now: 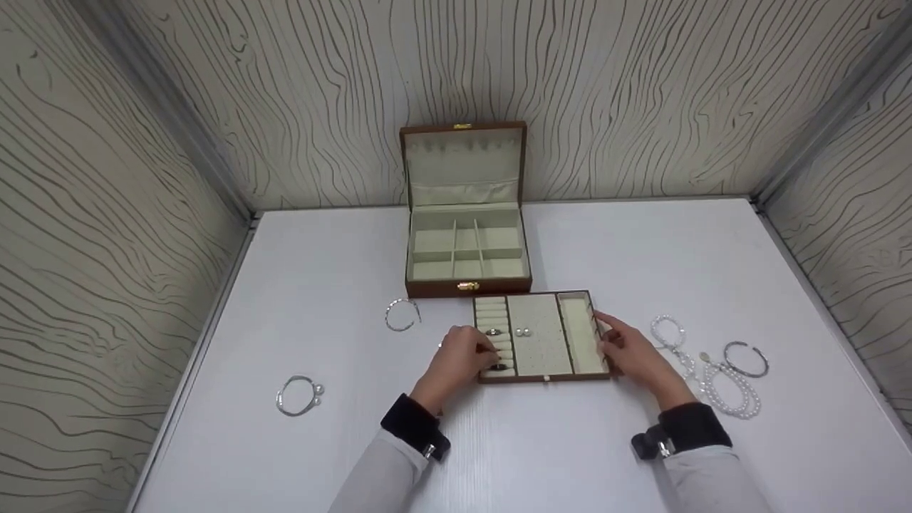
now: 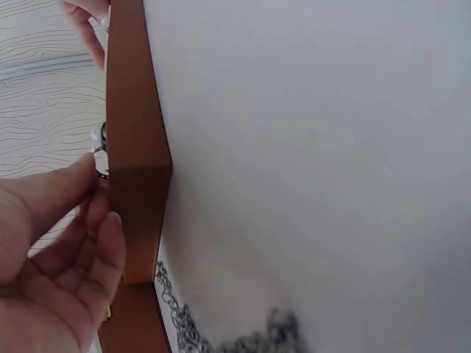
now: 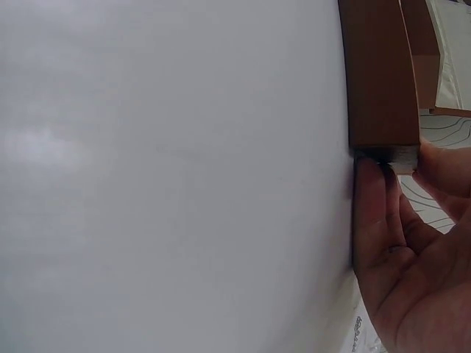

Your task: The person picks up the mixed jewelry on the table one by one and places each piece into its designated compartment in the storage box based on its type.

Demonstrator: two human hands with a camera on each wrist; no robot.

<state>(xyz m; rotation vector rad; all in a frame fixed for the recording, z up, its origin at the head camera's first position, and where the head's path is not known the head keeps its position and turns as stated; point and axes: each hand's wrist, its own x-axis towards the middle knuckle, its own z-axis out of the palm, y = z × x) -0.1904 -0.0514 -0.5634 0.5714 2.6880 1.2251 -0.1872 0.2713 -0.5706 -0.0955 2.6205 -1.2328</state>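
A shallow brown jewelry tray (image 1: pixel 541 379) with cream lining lies in front of the open jewelry box. My left hand (image 1: pixel 459 356) is over the tray's ring rolls, its fingers curled. In the left wrist view, its thumb and fingertips pinch at a small ring (image 2: pixel 101 173) just above the tray edge. Two rings, a farther ring (image 1: pixel 494 332) and a nearer ring (image 1: pixel 499 367), show in the rolls beside this hand. Two pearl earrings (image 1: pixel 524 332) sit on the middle panel. My right hand (image 1: pixel 634 353) grips the tray's right end, thumb near the top rim, fingers against the side.
Behind the tray stands the brown jewelry box (image 1: pixel 434 288), lid up, with several compartments. A silver bracelet (image 1: pixel 400 328) and a bangle with pearl ends (image 1: pixel 296 397) lie to the left. Pearl strands (image 1: pixel 734 392) and a dark open bangle (image 1: pixel 748 360) lie to the right.
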